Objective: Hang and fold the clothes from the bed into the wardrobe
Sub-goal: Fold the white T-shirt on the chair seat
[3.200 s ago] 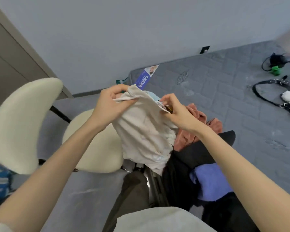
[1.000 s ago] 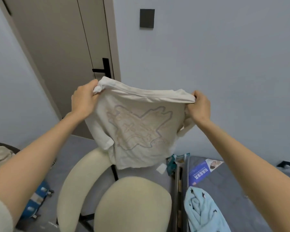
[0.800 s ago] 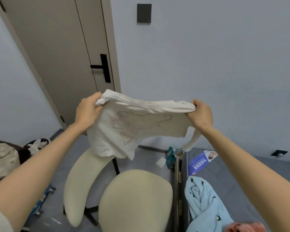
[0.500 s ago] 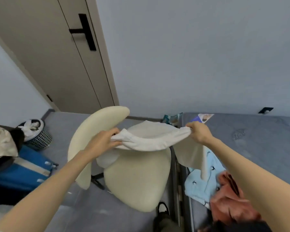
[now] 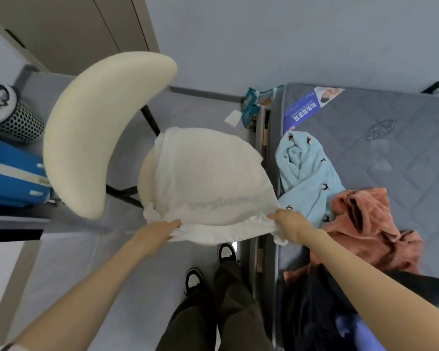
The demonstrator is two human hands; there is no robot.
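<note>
Our left hand (image 5: 162, 230) pinches the near left corner of the white T-shirt (image 5: 208, 178), where the cloth puckers into a small bunch at the fingertips. Our right hand (image 5: 293, 222), knuckles up, grips the near right corner, and a flap of fabric hangs just beside the wrist. Between the two hands the near edge of the shirt runs in a shallow curve and droops over the front of the chair seat (image 5: 144, 178). From that held edge the shirt lies away from us, spread flat across the seat and covering most of it. A line of pale grey print shows just beyond our hands, and a strip of cream cushion shows along the left side. The curved cream backrest (image 5: 99, 122) stands to the left of the seat, apart from the shirt.

Below the held edge we see our shoes (image 5: 226, 252) on the grey floor, with dark trousers above them. Just to the right of the chair is the bed (image 5: 395, 153), with a grey quilted top. On it, near our right hand, lies a crumpled light blue garment (image 5: 304, 173). A salmon garment (image 5: 365, 224) lies touching it on the near side, and dark clothes (image 5: 312, 305) are heaped nearer us, beneath our right forearm. A blue suitcase (image 5: 8, 173) and a mesh basket (image 5: 18, 121) sit at the far left.
</note>
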